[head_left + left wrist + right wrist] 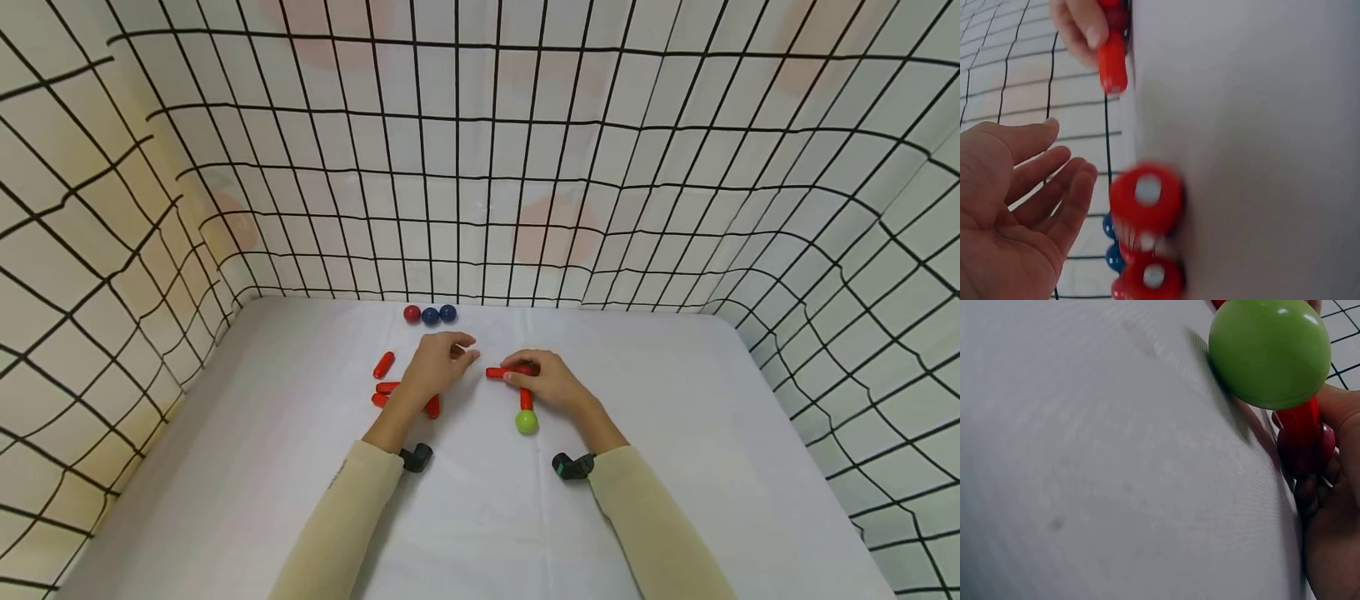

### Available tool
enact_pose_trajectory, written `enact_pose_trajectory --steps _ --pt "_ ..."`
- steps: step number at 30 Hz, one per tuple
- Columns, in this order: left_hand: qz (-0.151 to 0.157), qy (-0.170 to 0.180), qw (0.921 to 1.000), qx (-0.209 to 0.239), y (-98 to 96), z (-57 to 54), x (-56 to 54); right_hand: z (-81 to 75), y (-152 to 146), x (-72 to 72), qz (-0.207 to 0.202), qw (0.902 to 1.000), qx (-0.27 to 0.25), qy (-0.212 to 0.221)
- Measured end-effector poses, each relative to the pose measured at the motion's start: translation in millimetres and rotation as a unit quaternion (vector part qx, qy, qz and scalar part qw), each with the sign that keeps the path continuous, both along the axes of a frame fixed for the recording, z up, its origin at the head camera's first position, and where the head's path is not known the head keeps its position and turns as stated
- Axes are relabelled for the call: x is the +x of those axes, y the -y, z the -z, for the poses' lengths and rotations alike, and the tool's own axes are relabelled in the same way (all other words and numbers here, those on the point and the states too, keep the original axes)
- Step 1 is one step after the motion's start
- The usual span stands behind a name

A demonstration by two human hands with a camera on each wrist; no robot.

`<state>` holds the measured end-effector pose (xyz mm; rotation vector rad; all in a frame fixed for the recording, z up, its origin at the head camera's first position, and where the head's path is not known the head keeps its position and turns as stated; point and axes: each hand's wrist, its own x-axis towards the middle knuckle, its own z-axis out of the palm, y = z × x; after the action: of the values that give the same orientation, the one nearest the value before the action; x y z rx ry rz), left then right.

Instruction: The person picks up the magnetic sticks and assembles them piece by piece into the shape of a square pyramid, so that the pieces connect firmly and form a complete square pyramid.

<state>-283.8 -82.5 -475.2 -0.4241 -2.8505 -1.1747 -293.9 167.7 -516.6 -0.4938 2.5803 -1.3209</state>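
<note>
My right hand [551, 382] holds a joined piece of magnetic rods and balls low over the white table. One red rod [495, 373] points left from its fingertips; another red rod [527, 400] runs toward me to a light green ball [527, 422]. In the right wrist view, a dark red ball [1307, 453] sits at the corner, partly covered by the fingers. Left of that piece hovers my left hand [438, 365], fingers spread and nothing between them. Below its wrist lie loose red rods [432, 407], partly hidden by the arm; the left wrist view shows metal-tipped rod ends [1147, 190].
Farther back, a red ball [412, 314] and two dark blue balls [430, 317] stand in a row near the table's rear edge. A single red rod [384, 365] lies left of my left hand. Black wire mesh [480, 175] encloses the back and sides.
</note>
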Motion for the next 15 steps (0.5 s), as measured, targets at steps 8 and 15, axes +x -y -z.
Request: enact_pose_trajectory --steps 8,15 --pt "-0.065 0.003 0.9978 0.003 37.1 0.9 -19.6 -2.2 -4 1.5 -0.003 0.9999 0.007 0.014" --pt "-0.104 -0.021 0.9942 0.014 60.9 2.4 -37.3 -4.6 -3 1.3 -0.002 0.9997 0.009 0.022"
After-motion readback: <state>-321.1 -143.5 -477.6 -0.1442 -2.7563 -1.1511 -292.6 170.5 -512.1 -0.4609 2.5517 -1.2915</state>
